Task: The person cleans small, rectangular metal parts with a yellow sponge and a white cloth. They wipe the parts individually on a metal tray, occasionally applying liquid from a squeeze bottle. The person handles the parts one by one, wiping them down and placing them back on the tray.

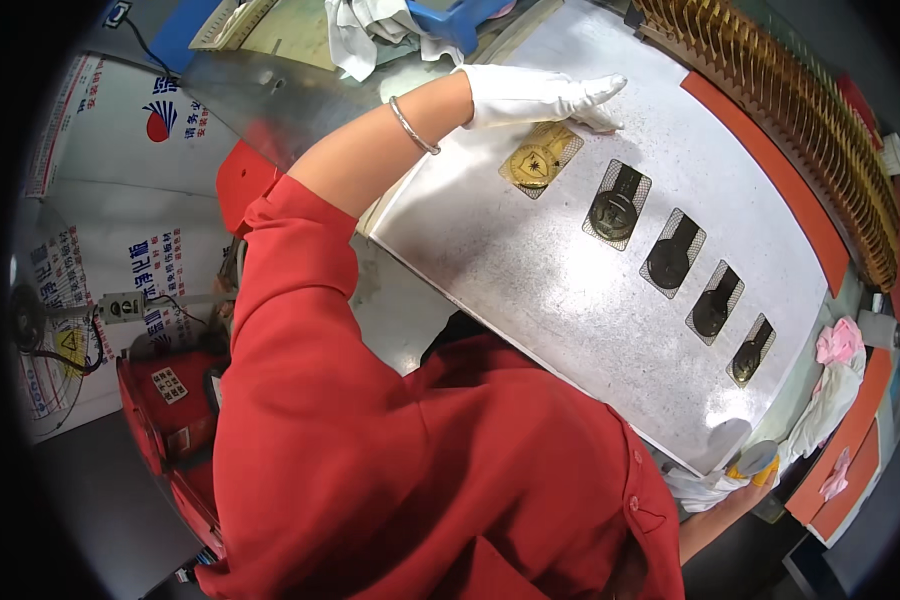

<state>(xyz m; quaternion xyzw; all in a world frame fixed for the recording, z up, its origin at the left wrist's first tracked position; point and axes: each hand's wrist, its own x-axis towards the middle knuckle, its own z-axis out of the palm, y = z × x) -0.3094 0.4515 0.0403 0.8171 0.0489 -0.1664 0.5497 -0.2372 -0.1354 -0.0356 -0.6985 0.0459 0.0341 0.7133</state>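
My left hand [545, 97], in a white glove, reaches across the white board [440, 225] with its fingers stretched out and nothing visibly held. It lies beside a gold medal-shaped piece [532, 165] on a rectangular mesh backing. A slanting row continues from there with similar dark pieces: one [616, 207] next to the gold one, then others down to the smallest-looking [751, 352]. At the lower right my right forearm [720, 522] reaches the board's near corner. Its hand is hard to make out among white fabric [705, 490], something yellow and a grey rounded object [758, 459].
A rack of upright golden plates [780, 120] lines the far side, behind an orange strip [770, 175]. White cloths [365, 35] and a blue object [455, 20] lie at the top. A pink cloth [840, 341] sits right of the board; a red chair [165, 400] stands left.
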